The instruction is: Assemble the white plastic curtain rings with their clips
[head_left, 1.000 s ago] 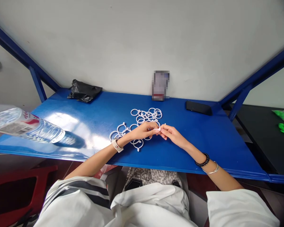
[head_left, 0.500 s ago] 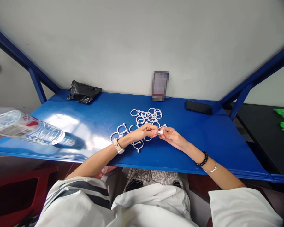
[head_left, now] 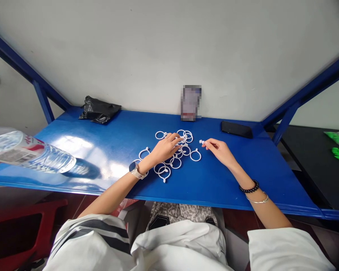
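Work looked unfinished mid-frame, the left hand (head_left: 165, 147) spread loosely over heaped white rings (head_left: 181, 162), the right hand (head_left: 220, 151) pinching a small white piece (head_left: 202, 142) not yet put down.

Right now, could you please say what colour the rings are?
The rings are white, clearest in the head view.

White rings (head_left: 176, 156): several are lying partly hidden beneath the left hand (head_left: 165, 147). Small white piece (head_left: 201, 142): details are showing too small to tell. Bottle (head_left: 31, 150): left edge is cutting it off. Upright panel (head_left: 190, 102): pixelation is obscuring its front.
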A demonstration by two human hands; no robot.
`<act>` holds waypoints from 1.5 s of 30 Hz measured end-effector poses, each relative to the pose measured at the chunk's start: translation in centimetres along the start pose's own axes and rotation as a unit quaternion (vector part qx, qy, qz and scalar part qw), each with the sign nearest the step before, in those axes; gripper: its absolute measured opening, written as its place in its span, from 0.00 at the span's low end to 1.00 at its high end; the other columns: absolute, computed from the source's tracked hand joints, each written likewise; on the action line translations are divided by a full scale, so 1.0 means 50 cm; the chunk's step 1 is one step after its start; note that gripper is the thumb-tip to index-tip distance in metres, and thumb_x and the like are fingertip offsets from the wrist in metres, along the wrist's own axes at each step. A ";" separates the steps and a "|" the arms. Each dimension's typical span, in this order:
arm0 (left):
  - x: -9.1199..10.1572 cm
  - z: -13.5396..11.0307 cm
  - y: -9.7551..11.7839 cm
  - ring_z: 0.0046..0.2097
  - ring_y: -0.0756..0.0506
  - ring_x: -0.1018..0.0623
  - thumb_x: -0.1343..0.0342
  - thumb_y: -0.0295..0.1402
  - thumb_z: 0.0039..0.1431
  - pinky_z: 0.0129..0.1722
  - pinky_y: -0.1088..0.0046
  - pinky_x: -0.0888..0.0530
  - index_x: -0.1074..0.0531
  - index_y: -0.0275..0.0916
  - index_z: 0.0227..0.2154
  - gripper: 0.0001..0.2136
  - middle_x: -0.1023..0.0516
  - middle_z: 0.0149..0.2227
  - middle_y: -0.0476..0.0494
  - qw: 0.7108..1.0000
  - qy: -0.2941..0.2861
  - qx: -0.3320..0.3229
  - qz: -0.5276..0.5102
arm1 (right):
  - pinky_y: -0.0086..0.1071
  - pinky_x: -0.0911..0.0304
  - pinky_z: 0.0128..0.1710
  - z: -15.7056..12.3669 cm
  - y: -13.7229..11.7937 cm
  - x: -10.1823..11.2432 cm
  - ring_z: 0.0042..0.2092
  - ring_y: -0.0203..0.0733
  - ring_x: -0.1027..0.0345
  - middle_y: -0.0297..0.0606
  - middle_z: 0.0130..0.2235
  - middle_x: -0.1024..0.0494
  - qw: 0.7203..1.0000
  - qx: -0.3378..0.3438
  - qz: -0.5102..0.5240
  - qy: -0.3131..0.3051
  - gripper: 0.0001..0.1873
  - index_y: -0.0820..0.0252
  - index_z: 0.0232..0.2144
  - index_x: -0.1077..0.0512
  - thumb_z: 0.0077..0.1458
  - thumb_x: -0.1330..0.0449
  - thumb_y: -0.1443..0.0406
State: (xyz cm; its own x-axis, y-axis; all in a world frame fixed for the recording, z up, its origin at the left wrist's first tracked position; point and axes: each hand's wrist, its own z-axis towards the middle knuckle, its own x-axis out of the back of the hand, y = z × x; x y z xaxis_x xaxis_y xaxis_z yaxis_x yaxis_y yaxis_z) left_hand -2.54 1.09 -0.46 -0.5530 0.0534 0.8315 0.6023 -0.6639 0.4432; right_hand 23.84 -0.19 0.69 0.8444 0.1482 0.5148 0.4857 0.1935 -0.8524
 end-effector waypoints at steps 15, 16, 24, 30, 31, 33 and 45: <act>-0.003 0.020 -0.017 0.42 0.44 0.30 0.53 0.27 0.68 0.37 0.69 0.30 0.24 0.35 0.37 0.11 0.25 0.43 0.37 0.985 0.053 -0.013 0.166 | 0.30 0.44 0.29 -0.018 -0.009 -0.050 0.38 0.44 0.32 0.40 0.32 0.26 0.926 0.076 -0.369 -0.009 0.07 0.59 0.29 0.31 0.59 0.41 0.64; -0.004 0.026 -0.014 0.42 0.44 0.30 0.53 0.29 0.68 0.37 0.69 0.30 0.24 0.35 0.38 0.11 0.25 0.43 0.38 0.988 0.065 -0.019 0.136 | 0.30 0.45 0.29 -0.018 -0.011 -0.047 0.37 0.43 0.32 0.39 0.31 0.26 0.932 0.069 -0.355 -0.021 0.07 0.59 0.28 0.32 0.59 0.42 0.66; -0.075 0.120 0.030 0.43 0.44 0.26 0.49 0.26 0.64 0.42 0.69 0.29 0.22 0.33 0.35 0.09 0.23 0.42 0.37 0.994 -0.081 -0.077 -0.007 | 0.28 0.43 0.26 -0.030 -0.044 0.007 0.26 0.34 0.36 0.36 0.27 0.24 0.981 0.002 -0.029 -0.191 0.15 0.60 0.30 0.28 0.58 0.40 0.53; -0.072 0.100 0.067 0.41 0.46 0.24 0.52 0.30 0.66 0.41 0.71 0.29 0.24 0.32 0.40 0.11 0.23 0.41 0.37 0.991 -0.001 0.009 -0.132 | 0.28 0.43 0.23 -0.036 -0.041 -0.013 0.20 0.33 0.38 0.30 0.19 0.30 0.997 -0.002 0.040 -0.064 0.17 0.60 0.30 0.30 0.54 0.37 0.52; -0.061 0.088 0.072 0.37 0.47 0.24 0.54 0.34 0.68 0.39 0.72 0.30 0.25 0.32 0.35 0.15 0.23 0.35 0.39 0.984 0.006 0.037 -0.172 | 0.28 0.43 0.23 -0.036 -0.040 -0.018 0.20 0.33 0.37 0.30 0.18 0.31 0.998 -0.006 0.049 -0.038 0.17 0.60 0.30 0.31 0.54 0.36 0.52; -0.041 0.065 0.076 0.28 0.50 0.28 0.58 0.42 0.70 0.32 0.75 0.32 0.27 0.33 0.29 0.22 0.27 0.24 0.46 0.959 -0.034 0.091 -0.266 | 0.27 0.44 0.22 -0.035 -0.039 -0.028 0.21 0.34 0.34 0.31 0.20 0.29 0.996 -0.015 0.086 -0.004 0.18 0.59 0.31 0.31 0.53 0.35 0.51; -0.029 0.027 0.058 0.21 0.55 0.34 0.41 0.53 0.54 0.22 0.79 0.39 0.32 0.34 0.27 0.23 0.34 0.22 0.52 0.819 -0.117 0.143 -0.543 | 0.25 0.52 0.19 -0.026 -0.043 -0.072 0.21 0.26 0.41 0.29 0.25 0.33 0.943 -0.084 0.289 -0.143 0.25 0.62 0.31 0.33 0.50 0.34 0.46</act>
State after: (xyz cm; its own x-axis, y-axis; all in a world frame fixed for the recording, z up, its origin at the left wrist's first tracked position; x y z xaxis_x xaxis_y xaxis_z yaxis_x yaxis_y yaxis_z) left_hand 0.80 0.09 0.07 -0.7468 0.6605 -0.0781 -0.0422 0.0701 0.9966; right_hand 20.06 -2.39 0.56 0.8950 0.4424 -0.0575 0.0123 -0.1533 -0.9881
